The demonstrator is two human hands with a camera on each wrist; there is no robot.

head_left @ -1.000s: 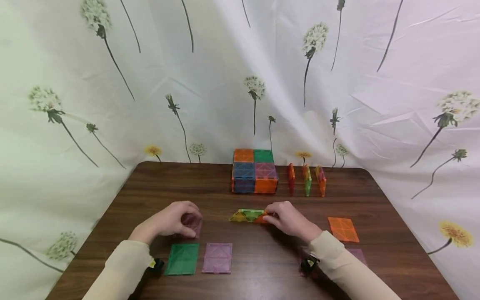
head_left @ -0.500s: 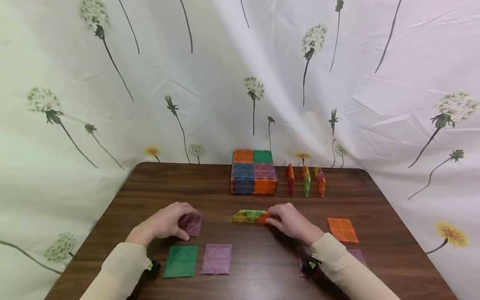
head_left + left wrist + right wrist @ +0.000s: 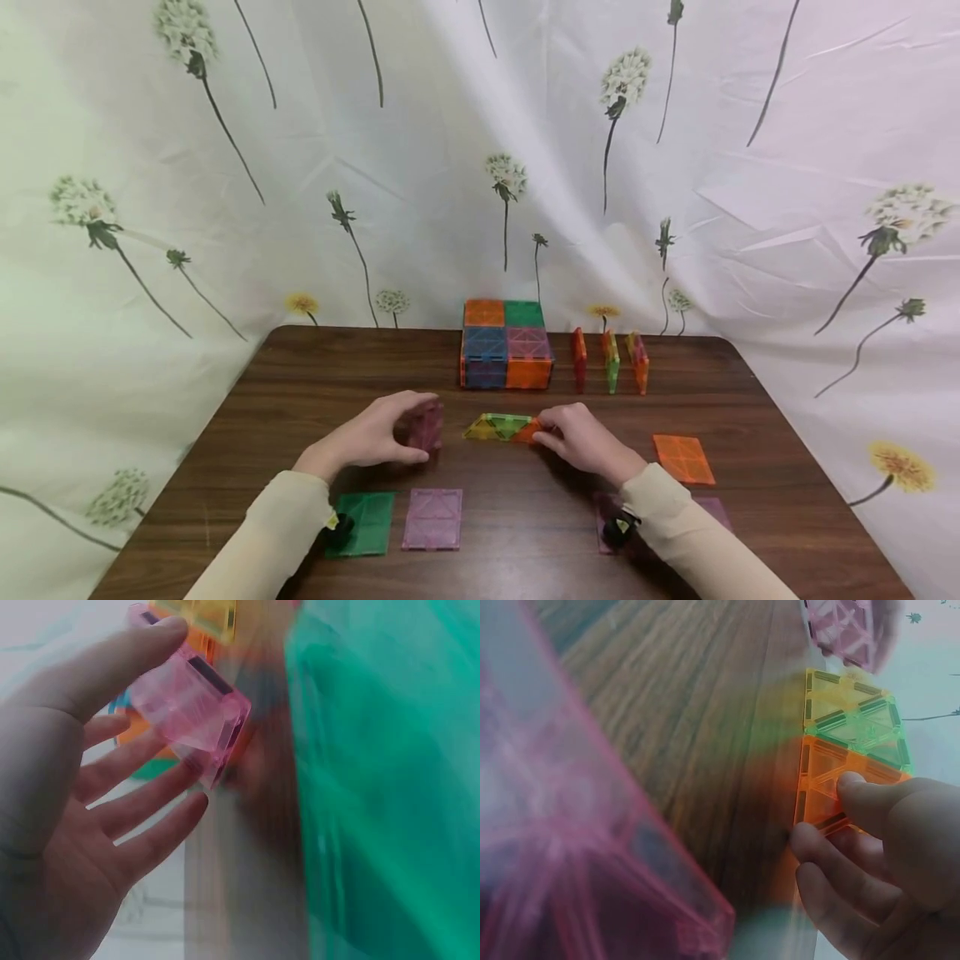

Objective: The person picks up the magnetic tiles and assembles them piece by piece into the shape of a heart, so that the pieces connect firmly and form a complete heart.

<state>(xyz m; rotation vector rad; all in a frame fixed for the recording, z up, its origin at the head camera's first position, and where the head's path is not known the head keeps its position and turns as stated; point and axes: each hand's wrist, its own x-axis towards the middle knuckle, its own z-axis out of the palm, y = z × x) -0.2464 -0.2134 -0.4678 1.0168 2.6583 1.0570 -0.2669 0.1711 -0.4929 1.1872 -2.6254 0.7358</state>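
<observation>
My left hand (image 3: 369, 435) pinches a purple-pink translucent tile (image 3: 425, 427) held on edge; the left wrist view shows thumb and fingertips around that pink tile (image 3: 187, 705). Just right of it stands a low strip of joined triangular tiles, yellow, green and orange (image 3: 507, 427). My right hand (image 3: 583, 437) pinches the strip's orange end. In the right wrist view, thumb and fingers of the right hand (image 3: 885, 862) grip the orange tile (image 3: 821, 769), with the green piece (image 3: 870, 731) and yellow piece (image 3: 840, 694) attached beyond it.
A green tile (image 3: 369, 523) and a purple tile (image 3: 433, 519) lie near the front. An orange tile (image 3: 683, 458) lies right, with purple tiles (image 3: 714, 510) partly under the right forearm. Behind stand a multicoloured tile box (image 3: 507, 343) and three upright pieces (image 3: 611, 362).
My left hand has carried the purple tile rightward, close to the strip's yellow end. The right hand keeps its grip on the orange end and has hardly moved.
</observation>
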